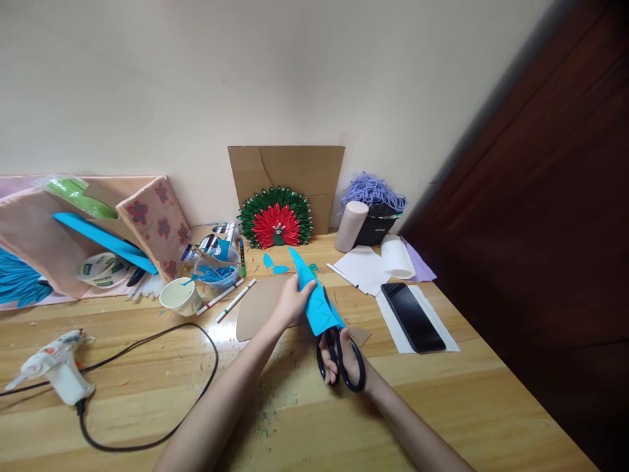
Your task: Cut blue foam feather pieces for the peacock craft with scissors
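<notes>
A bright blue sheet point(317, 309) with faint drawn outlines is held by my left hand point(293, 300), fingers closed on its left edge. Its upper end tapers to a point. My right hand point(344, 357) grips the black-handled scissors point(358, 373), with fingers in the loops. The scissor blades lie at the sheet's lower right edge, mostly hidden behind it. Two small blue leaf-shaped cutouts point(280, 269) rest on the table beyond my left hand. Beneath my hands lies a piece of brown cardboard point(255, 308).
A red and green fan-shaped peacock craft point(276, 219) leans on cardboard point(295, 164) by the wall. A glue gun point(61, 367) and its looped cord lie left, near a paper cup point(180, 297) and markers point(236, 301). Right are a phone point(413, 318), a paper roll point(397, 257) and purple yarn point(373, 190).
</notes>
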`<state>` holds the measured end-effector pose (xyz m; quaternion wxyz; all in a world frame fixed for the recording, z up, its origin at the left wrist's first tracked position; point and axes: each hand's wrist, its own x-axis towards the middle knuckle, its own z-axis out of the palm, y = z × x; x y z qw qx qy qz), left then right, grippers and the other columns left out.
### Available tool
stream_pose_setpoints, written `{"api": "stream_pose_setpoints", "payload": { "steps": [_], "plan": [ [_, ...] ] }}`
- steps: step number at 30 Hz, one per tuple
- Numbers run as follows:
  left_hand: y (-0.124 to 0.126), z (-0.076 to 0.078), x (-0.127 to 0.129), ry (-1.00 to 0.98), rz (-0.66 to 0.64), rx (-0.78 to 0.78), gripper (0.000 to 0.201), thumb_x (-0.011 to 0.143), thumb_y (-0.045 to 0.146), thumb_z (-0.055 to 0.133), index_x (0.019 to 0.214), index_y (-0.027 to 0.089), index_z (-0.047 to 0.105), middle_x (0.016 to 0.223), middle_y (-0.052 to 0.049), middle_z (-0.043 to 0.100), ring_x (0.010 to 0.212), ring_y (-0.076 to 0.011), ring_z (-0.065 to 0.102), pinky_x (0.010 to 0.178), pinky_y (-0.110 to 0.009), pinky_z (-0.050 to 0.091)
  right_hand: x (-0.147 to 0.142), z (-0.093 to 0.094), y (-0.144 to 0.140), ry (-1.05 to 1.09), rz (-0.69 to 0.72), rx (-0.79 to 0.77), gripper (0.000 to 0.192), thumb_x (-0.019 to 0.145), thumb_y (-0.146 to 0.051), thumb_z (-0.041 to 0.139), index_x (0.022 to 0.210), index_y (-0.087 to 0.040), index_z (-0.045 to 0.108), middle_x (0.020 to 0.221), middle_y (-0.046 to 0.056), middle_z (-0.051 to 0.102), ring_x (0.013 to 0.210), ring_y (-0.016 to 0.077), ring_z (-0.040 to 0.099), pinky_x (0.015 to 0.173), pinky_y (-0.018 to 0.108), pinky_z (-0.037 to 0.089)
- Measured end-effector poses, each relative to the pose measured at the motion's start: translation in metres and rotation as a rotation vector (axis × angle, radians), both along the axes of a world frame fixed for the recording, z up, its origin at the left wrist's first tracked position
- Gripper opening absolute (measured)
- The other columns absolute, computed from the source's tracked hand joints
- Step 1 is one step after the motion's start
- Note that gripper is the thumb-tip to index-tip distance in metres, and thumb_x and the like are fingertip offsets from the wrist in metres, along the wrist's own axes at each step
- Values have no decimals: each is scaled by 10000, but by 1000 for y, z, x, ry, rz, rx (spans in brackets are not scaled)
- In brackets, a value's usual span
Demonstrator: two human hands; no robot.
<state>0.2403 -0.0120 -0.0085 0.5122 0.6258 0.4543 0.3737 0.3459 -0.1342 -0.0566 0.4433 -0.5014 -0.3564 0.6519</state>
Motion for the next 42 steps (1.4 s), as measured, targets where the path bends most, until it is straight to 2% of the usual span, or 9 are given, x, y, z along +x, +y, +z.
{"api": "stream_pose_setpoints", "payload": {
  "steps": [6,11,18,21,27,31,35,38,42],
  "plan": [
    [0,-2,1,10,-26,27,159,782,258,567,854,120,597,939,-117,682,880,-255,625,801,-355,471,-1,-2,3,-48,-47,-22,773,491,-935,310,682,-199,448,339,-88,350,248,91,376,296,215,327],
    [4,-3,-2,46,-28,44,159,801,272,540,849,127,585,925,-104,680,866,-239,621,751,-325,476,1,0,-1,-93,-35,0,744,531,-910,348,713,-196,456,349,-94,353,244,79,354,289,203,309],
    [17,-1,-15,107,-21,109,169,783,311,548,741,148,561,831,-62,652,810,-227,585,717,-309,443,19,0,-5,127,279,-9,820,558,-912,234,826,-171,460,441,-58,479,357,117,513,456,276,487],
    [18,0,-18,142,-77,135,193,772,335,557,700,156,550,796,-47,645,772,-216,575,692,-296,432,24,3,-3,154,320,-59,832,559,-915,196,797,-167,470,442,-39,501,367,133,535,488,311,504],
    [9,3,-12,125,-250,120,224,793,360,518,818,146,579,887,-69,658,821,-224,587,740,-309,449,24,7,4,110,234,-83,867,561,-915,182,802,-149,510,436,-28,505,387,151,556,497,305,487],
    [0,-2,-3,89,-224,53,250,784,352,541,879,128,596,924,-92,668,852,-243,599,767,-339,467,21,2,7,60,194,-36,844,559,-916,138,642,-166,516,430,-27,475,398,137,552,501,283,483],
    [-4,-8,4,9,-204,-3,275,782,338,556,944,119,597,966,-101,675,893,-247,611,774,-339,485,19,-1,6,-89,136,60,833,626,-879,45,448,-178,458,383,-3,431,376,118,513,455,243,434],
    [-5,-10,6,-25,-197,-9,271,781,322,561,956,117,595,991,-114,675,922,-258,614,789,-353,490,16,2,4,-206,80,113,815,658,-864,66,418,-180,439,366,2,425,353,106,494,423,226,399],
    [-4,-12,6,-39,-194,-18,271,784,328,559,954,119,586,1004,-121,672,929,-266,617,798,-369,490,11,5,3,-239,-6,85,726,618,-891,205,481,-202,391,347,-45,361,294,88,424,340,208,339]
  ]
}}
